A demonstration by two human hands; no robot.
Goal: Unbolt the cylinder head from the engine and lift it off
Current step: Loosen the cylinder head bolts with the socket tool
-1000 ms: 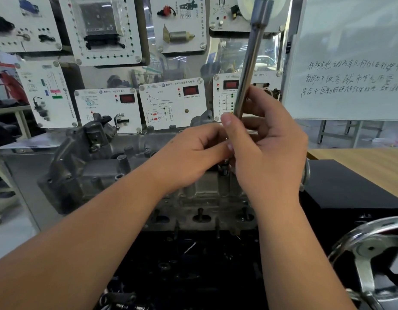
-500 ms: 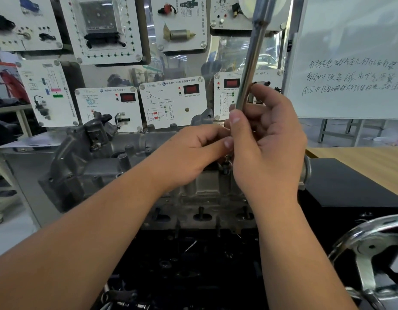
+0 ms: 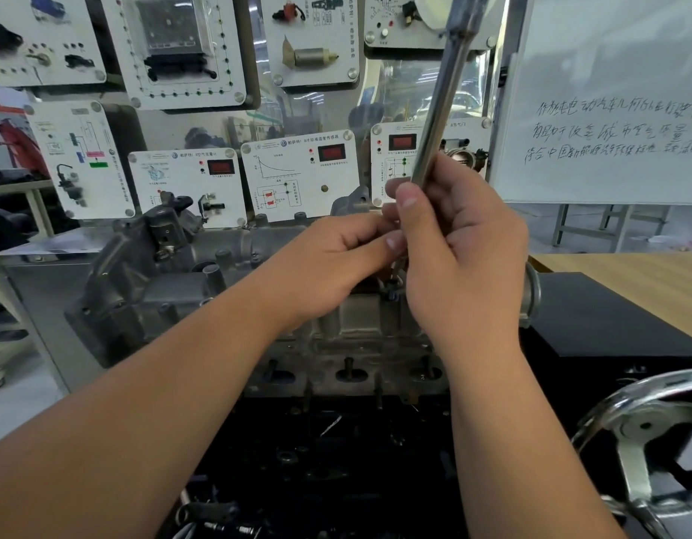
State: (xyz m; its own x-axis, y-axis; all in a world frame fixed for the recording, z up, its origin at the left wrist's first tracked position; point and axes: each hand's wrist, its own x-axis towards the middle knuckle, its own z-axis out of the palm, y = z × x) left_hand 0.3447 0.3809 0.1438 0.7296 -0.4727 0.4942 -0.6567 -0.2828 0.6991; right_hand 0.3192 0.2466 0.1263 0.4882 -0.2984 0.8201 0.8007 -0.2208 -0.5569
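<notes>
meanwhile right hand [image 3: 465, 262] fingers grip steel rod [image 3: 441, 99]; left hand [image 3: 336, 262] pinches beside it, over cylinder head [image 3: 181, 289].

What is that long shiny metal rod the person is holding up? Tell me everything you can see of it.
The metal rod is a long, straight, round bar of polished silvery steel, with a slightly thicker end at the top that runs out of view. It stands nearly upright, leaning to the right, above the grey cylinder head. The right hand grips its lower part, fingers curled round it; the left hand meets it just below. Its lower end is hidden behind the hands.
</notes>
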